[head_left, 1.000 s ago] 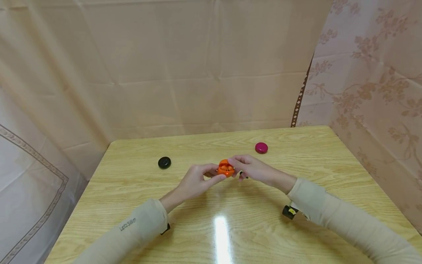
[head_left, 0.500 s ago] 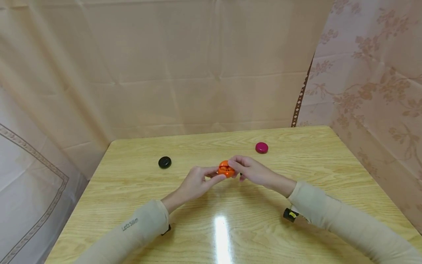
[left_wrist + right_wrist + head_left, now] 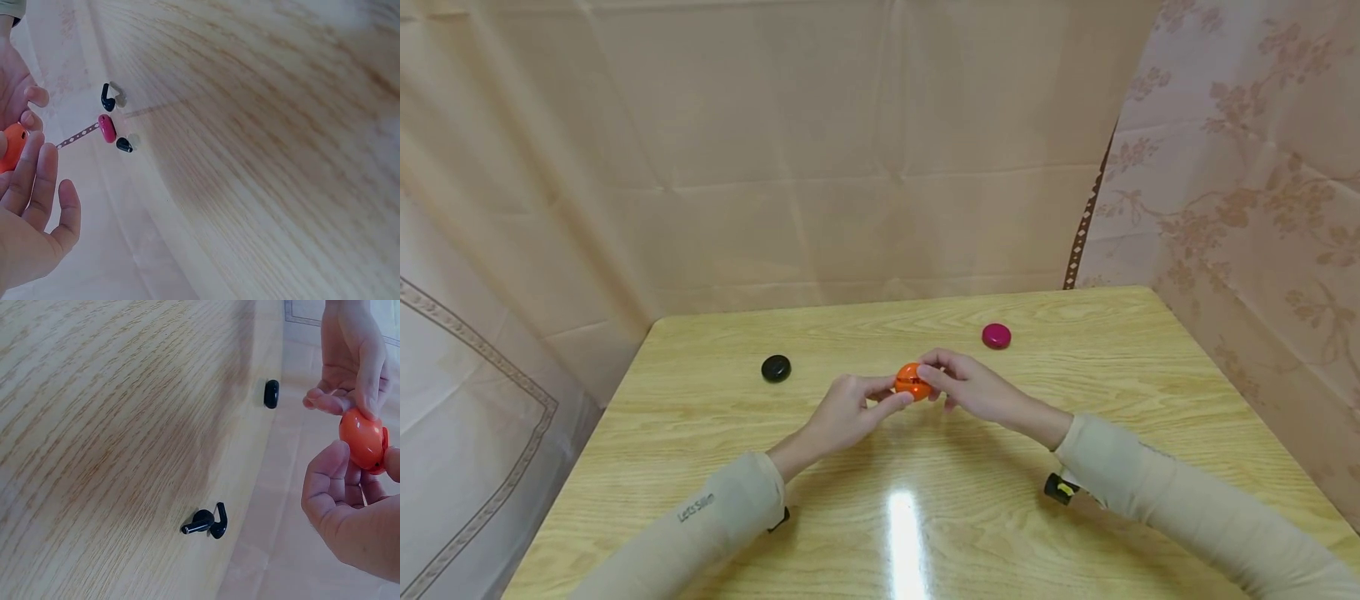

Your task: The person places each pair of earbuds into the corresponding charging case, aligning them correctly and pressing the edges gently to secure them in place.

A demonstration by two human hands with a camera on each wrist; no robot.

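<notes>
Both hands hold an orange earbud case [image 3: 912,385] above the middle of the table. My left hand [image 3: 847,414] pinches its left side between thumb and fingers. The thumb and fingers of my right hand [image 3: 976,389] grip its right side and the lid. A narrow dark gap shows between lid and base, and the inside is hidden. Two black earbuds, one [image 3: 109,98] apart from the other [image 3: 125,145] in the left wrist view, lie on the table. In the right wrist view a black earbud [image 3: 199,522] also shows below the hands.
A round black case [image 3: 776,368] lies on the wooden table [image 3: 1000,533] to the left. Farther back on the right is a round magenta case [image 3: 996,336]. A beige curtain [image 3: 850,167] hangs behind the table.
The orange case's lid has swung down from wide open, with earbuds visible inside, to a narrow gap. Both hands have stayed nearly in place.
</notes>
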